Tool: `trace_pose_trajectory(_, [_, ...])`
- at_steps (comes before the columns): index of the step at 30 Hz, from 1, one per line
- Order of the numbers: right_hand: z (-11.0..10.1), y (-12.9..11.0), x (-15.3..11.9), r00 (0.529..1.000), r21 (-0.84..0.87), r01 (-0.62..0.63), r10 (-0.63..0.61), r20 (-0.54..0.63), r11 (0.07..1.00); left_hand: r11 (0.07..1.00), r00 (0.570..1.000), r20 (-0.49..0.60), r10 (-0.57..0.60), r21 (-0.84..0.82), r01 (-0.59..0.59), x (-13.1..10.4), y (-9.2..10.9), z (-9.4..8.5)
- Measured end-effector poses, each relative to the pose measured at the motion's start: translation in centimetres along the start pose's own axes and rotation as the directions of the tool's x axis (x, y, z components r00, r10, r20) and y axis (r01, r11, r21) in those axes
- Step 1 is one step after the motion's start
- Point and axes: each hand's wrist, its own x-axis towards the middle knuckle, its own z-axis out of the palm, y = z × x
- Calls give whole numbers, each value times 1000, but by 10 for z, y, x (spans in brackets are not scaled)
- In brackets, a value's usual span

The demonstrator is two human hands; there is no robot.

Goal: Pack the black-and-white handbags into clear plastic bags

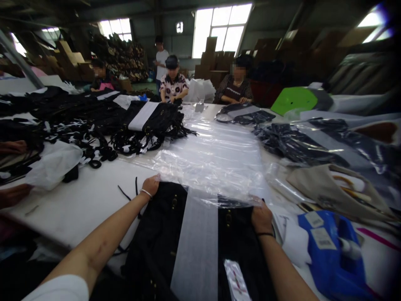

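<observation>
A black fabric item [163, 234] with brass-coloured fittings lies in front of me, a pale strip [197, 242] running down its middle and a printed tag [237, 280] near the bottom. Its far edge meets the mouth of a clear plastic bag [216, 167], whose film overlaps the top right part. My left hand [152, 186] is closed at the left corner, pinching the bag's edge beside the black fabric. At the right corner, my right hand [262, 216] is closed on the film's edge; its fingertips are partly hidden.
Black items with straps [150, 119] are piled at left and back. Bagged black items [313, 138] lie at right, near a beige pouch [338, 188] and a blue plastic container [332, 251]. Another person's hand [14, 195] is at far left; co-workers sit across the table.
</observation>
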Motion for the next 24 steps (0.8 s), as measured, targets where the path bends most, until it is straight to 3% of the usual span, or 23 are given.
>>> trace_pose_trajectory(6, [4,6,-4,999,-7,-51,50,-19,999,977,971,-136,-198,-108,184,-3,0,-2])
trace_pose_trajectory(10, [3,7,-2,998,-22,-56,55,-19,998,938,939,-166,-301,-232,259,-4,5,-4])
trace_pose_trajectory(16, [0,2,-7,994,-7,-109,109,-32,994,800,887,-33,-460,-448,399,-19,2,-5])
trace_pose_trajectory(24, [-13,-3,-18,968,35,-220,223,-111,975,651,854,81,-514,-611,450,-67,-2,-28])
